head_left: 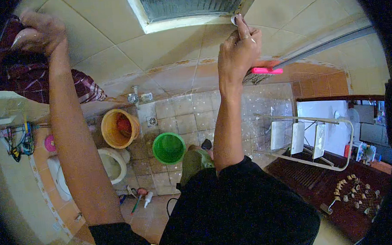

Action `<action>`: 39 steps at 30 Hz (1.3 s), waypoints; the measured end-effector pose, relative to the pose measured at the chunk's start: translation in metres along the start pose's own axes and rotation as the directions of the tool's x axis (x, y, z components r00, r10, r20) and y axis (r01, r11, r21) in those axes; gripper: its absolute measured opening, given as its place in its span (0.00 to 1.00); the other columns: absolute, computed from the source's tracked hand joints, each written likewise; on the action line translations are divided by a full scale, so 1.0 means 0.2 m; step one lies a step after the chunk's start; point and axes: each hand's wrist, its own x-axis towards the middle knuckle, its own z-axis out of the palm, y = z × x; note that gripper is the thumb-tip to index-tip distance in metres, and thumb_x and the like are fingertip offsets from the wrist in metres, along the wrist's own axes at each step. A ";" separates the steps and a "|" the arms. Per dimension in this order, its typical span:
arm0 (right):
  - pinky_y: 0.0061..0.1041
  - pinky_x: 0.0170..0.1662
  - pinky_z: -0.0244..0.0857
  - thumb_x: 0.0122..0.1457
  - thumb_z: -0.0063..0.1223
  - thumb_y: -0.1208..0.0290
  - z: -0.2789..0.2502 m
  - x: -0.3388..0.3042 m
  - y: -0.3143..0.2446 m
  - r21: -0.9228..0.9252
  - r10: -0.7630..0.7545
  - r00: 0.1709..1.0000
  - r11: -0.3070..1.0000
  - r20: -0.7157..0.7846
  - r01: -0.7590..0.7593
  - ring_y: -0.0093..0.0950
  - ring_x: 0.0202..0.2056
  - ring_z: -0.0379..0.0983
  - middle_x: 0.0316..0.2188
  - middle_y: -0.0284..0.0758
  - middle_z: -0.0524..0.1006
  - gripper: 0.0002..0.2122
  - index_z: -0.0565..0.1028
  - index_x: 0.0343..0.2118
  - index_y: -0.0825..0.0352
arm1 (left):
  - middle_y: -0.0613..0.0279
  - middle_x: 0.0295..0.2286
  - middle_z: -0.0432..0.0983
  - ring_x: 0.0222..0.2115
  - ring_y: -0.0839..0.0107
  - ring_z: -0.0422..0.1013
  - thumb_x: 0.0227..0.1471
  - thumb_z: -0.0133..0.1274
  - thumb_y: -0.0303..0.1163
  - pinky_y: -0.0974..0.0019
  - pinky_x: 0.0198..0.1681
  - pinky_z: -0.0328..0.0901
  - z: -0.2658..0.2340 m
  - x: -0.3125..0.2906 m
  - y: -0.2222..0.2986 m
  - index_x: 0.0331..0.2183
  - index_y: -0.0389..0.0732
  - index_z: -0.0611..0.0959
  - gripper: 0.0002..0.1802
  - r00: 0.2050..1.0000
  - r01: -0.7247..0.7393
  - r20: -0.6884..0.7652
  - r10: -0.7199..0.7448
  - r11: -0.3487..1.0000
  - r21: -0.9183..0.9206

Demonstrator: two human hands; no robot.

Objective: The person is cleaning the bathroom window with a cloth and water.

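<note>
My right hand (pixel 240 47) is raised to the lower right corner of a white-framed window (pixel 191 23) with ribbed glass. Its fingers are curled, pinching a small whitish piece (pixel 234 20) against the frame; the piece is too small to name. At the far upper left, my left hand (pixel 45 30) is closed beside a maroon plaid cloth (pixel 81 84). A whitish patch (pixel 24 38) shows at its fingers, and what they hold is unclear. Behind my right wrist is a broom with a pink head (pixel 267 70) and a long grey pole.
Below, on the tiled floor, are an orange bucket (pixel 110 138), a green bucket (pixel 168 149) and a toilet (pixel 112 167). A tap (pixel 135 97) juts from the wall. At the right, a folding stepladder (pixel 297 138) stands near the doorway, by a dark mat (pixel 309 178).
</note>
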 end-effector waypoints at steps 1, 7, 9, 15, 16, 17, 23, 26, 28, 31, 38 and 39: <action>0.32 0.39 0.65 0.49 0.50 0.87 0.02 0.00 0.01 -0.006 -0.021 1.000 1.000 -0.001 0.021 0.36 0.33 0.69 0.29 0.42 0.73 0.18 0.79 0.44 0.68 | 0.37 0.38 0.69 0.36 0.44 0.70 0.52 0.50 0.43 0.48 0.42 0.66 0.00 0.00 -0.02 0.42 0.32 0.70 0.25 1.000 0.005 0.017 -0.005 1.000 -0.012; 0.36 0.41 0.64 0.41 0.53 0.87 0.11 -0.04 -0.04 -0.246 -0.055 0.990 0.966 0.129 0.086 0.42 0.38 0.69 0.34 0.44 0.71 0.25 0.77 0.47 0.70 | 0.29 0.39 0.67 0.39 0.37 0.68 0.50 0.50 0.50 0.44 0.48 0.63 -0.05 0.17 -0.27 0.45 0.16 0.59 0.42 0.745 -0.646 0.560 0.362 0.602 0.470; 0.37 0.42 0.64 0.41 0.53 0.87 0.09 -0.04 -0.06 -0.235 -0.041 0.991 0.969 0.124 0.069 0.43 0.39 0.68 0.34 0.44 0.71 0.24 0.77 0.47 0.70 | 0.29 0.39 0.67 0.39 0.38 0.68 0.50 0.50 0.51 0.45 0.47 0.63 0.02 0.16 -0.36 0.46 0.17 0.60 0.42 0.870 -0.408 0.405 0.280 0.872 0.273; 0.39 0.43 0.63 0.39 0.53 0.87 0.16 -0.06 -0.04 -0.155 -0.007 0.997 0.988 0.078 0.019 0.45 0.38 0.68 0.33 0.46 0.70 0.24 0.76 0.46 0.73 | 0.35 0.38 0.68 0.38 0.43 0.69 0.50 0.51 0.50 0.48 0.45 0.65 0.12 -0.03 -0.22 0.44 0.21 0.64 0.37 0.975 -0.150 0.186 0.125 0.980 0.127; 0.39 0.43 0.63 0.39 0.54 0.86 0.15 -0.06 -0.07 -0.148 -0.023 0.991 0.988 0.130 0.043 0.45 0.38 0.68 0.33 0.47 0.70 0.24 0.76 0.45 0.75 | 0.36 0.38 0.68 0.38 0.43 0.69 0.51 0.50 0.50 0.48 0.44 0.65 0.03 -0.02 -0.09 0.43 0.21 0.65 0.37 0.964 -0.109 0.255 0.075 0.987 0.122; 0.39 0.43 0.63 0.39 0.54 0.86 0.16 -0.08 -0.15 -0.083 -0.023 0.988 0.996 0.153 0.036 0.45 0.38 0.68 0.33 0.47 0.70 0.24 0.76 0.45 0.75 | 0.36 0.38 0.68 0.38 0.43 0.69 0.51 0.50 0.50 0.48 0.44 0.65 -0.07 0.15 -0.14 0.43 0.21 0.65 0.37 0.966 -0.154 0.232 0.114 0.975 0.162; 0.38 0.42 0.63 0.39 0.55 0.85 0.24 -0.08 -0.05 -0.179 0.002 0.999 0.984 0.055 0.007 0.44 0.37 0.68 0.31 0.44 0.70 0.24 0.76 0.45 0.73 | 0.43 0.41 0.72 0.41 0.44 0.70 0.49 0.52 0.39 0.44 0.48 0.63 0.04 0.15 -0.32 0.41 0.34 0.77 0.21 0.900 -0.412 0.277 0.337 0.863 0.291; 0.38 0.43 0.63 0.39 0.54 0.86 0.13 -0.05 -0.01 -0.213 -0.100 0.989 0.970 0.107 0.121 0.44 0.37 0.68 0.31 0.45 0.70 0.24 0.76 0.46 0.72 | 0.32 0.39 0.68 0.38 0.41 0.70 0.51 0.52 0.53 0.46 0.45 0.66 -0.02 -0.06 0.00 0.44 0.19 0.66 0.40 0.976 0.139 0.170 -0.139 0.990 0.010; 0.38 0.44 0.64 0.39 0.54 0.86 0.11 -0.04 -0.13 -0.102 0.017 0.987 0.995 0.157 -0.001 0.44 0.39 0.68 0.33 0.46 0.70 0.25 0.76 0.46 0.72 | 0.31 0.37 0.69 0.37 0.40 0.70 0.52 0.48 0.54 0.46 0.44 0.66 0.01 0.22 -0.35 0.45 0.18 0.63 0.42 0.968 -0.250 0.145 0.204 0.814 0.524; 0.38 0.43 0.64 0.40 0.53 0.86 0.18 -0.07 0.05 -0.203 -0.160 0.982 0.963 0.098 0.177 0.43 0.39 0.68 0.33 0.45 0.70 0.24 0.76 0.46 0.71 | 0.30 0.36 0.69 0.37 0.42 0.71 0.53 0.46 0.54 0.46 0.42 0.66 -0.01 -0.13 0.10 0.46 0.18 0.63 0.41 0.961 0.228 0.158 -0.228 0.974 0.020; 0.36 0.43 0.63 0.40 0.52 0.87 0.14 -0.07 -0.11 -0.125 -0.106 0.981 0.984 0.163 0.127 0.41 0.39 0.68 0.32 0.43 0.71 0.25 0.77 0.47 0.70 | 0.32 0.35 0.69 0.35 0.42 0.71 0.53 0.47 0.52 0.47 0.41 0.66 -0.08 0.14 -0.11 0.44 0.18 0.63 0.40 0.976 -0.106 0.207 0.070 0.980 0.169; 0.36 0.43 0.63 0.40 0.52 0.87 0.12 -0.06 -0.10 -0.117 -0.106 0.980 0.985 0.166 0.126 0.41 0.39 0.68 0.32 0.43 0.71 0.25 0.77 0.47 0.70 | 0.32 0.35 0.69 0.35 0.42 0.71 0.53 0.47 0.51 0.47 0.41 0.66 -0.08 0.16 -0.14 0.44 0.17 0.62 0.39 0.972 -0.161 0.197 0.126 0.971 0.179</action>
